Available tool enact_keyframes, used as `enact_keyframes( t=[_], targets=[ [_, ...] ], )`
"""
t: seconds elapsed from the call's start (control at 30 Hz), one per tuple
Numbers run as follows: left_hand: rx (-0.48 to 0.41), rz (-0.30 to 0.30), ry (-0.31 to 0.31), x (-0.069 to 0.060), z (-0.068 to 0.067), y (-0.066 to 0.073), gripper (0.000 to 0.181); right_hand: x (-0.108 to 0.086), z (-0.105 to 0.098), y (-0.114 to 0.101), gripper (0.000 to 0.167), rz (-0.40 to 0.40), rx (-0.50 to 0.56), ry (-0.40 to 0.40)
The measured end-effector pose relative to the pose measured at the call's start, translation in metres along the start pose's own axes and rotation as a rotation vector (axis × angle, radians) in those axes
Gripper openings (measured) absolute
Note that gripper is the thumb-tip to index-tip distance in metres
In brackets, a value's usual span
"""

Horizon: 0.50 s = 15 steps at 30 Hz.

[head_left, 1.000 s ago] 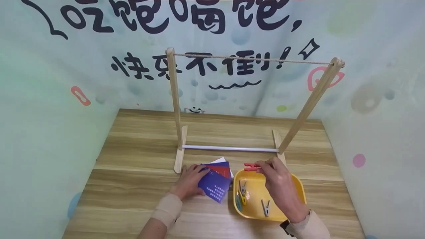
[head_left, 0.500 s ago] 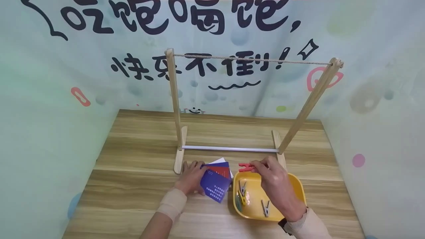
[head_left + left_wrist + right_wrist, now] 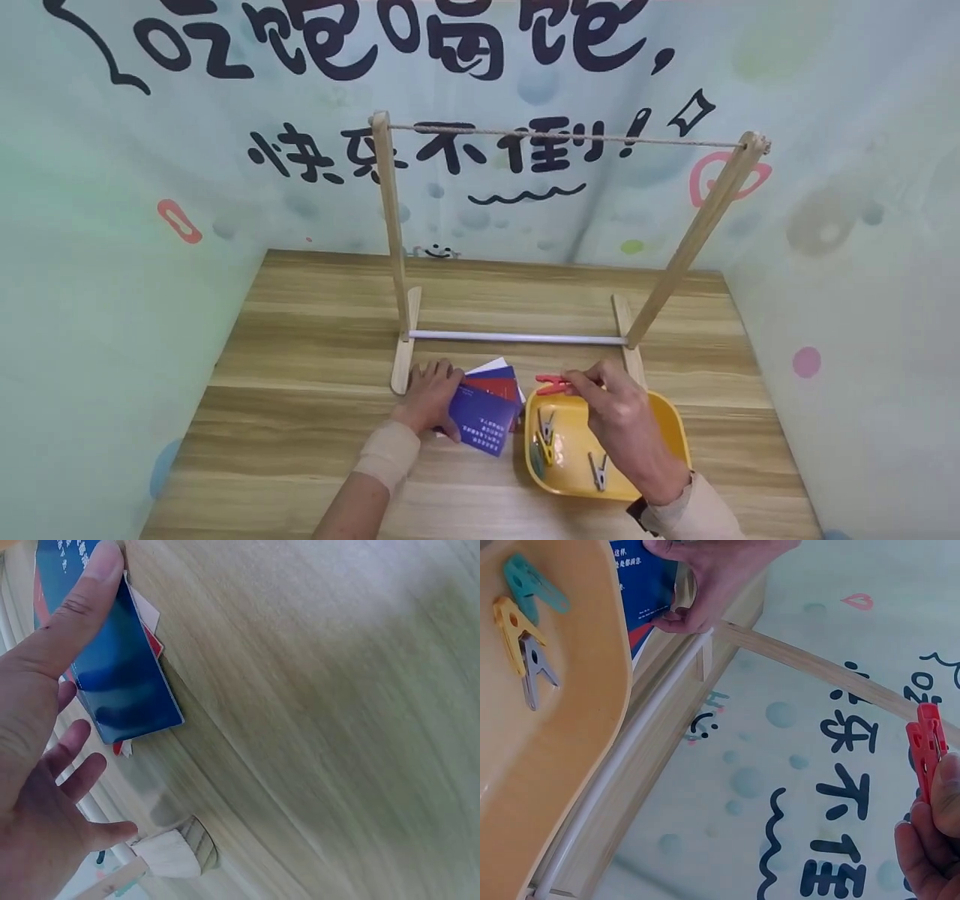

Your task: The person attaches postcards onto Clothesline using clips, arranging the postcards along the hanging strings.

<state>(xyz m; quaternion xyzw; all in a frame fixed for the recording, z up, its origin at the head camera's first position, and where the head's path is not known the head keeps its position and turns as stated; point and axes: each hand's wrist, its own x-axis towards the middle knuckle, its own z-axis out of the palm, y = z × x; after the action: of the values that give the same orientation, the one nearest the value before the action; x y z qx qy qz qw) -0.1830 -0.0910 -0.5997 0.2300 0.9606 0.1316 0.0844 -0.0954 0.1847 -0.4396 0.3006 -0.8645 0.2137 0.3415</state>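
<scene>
Right hand (image 3: 622,409): thumb and fingers clamped on a red clothespin (image 3: 551,384), pin lying level, its free end toward the person's left. Held above the far left corner of a yellow basin (image 3: 679,420).

Left hand (image 3: 427,401): at the left edge of a small fan of cards. Thumb laid on the top blue card (image 3: 480,416), other fingers apart from one another in the left wrist view; whether they pinch the card or only rest against it, cannot tell. Under the top card, fanned out: a red card (image 3: 495,388), a second blue piece (image 3: 505,372), a white sheet (image 3: 491,365). White print on the top card. The fan lies on the counter (image 3: 300,450), just beside the basin.

Basin contents: three pins grouped along the left wall, namely a grey pin (image 3: 547,426), a yellow pin (image 3: 545,448) touching it, and a teal pin (image 3: 534,586) near them. A second grey pin (image 3: 598,471) lies alone toward the near side. Right part of the interior hidden behind the right hand and wrist.

Beyond: wooden stand with two posts, left post (image 3: 391,232) and right post (image 3: 694,240); white rod (image 3: 517,337) low between them, thin rope (image 3: 675,141) strung across the top.

Behind: pale printed backdrop (image 3: 322,210) with large black characters.
</scene>
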Motion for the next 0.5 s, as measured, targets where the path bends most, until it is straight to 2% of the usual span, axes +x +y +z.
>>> enact_keyframes(
  t=[0.2, 0.5],
  targets=[
    [-0.010, -0.020, 0.021, -0.0011, 0.0021, -0.0037, 0.101, -0.0021, 0.0009, 0.0006, 0.028, 0.005, -0.002, -0.004],
    [-0.012, 0.000, 0.150, -0.0030, -0.0065, 0.0050, 0.088, 0.0048, 0.0022, 0.0037, 0.030, -0.048, 0.019, 0.049]
  ],
)
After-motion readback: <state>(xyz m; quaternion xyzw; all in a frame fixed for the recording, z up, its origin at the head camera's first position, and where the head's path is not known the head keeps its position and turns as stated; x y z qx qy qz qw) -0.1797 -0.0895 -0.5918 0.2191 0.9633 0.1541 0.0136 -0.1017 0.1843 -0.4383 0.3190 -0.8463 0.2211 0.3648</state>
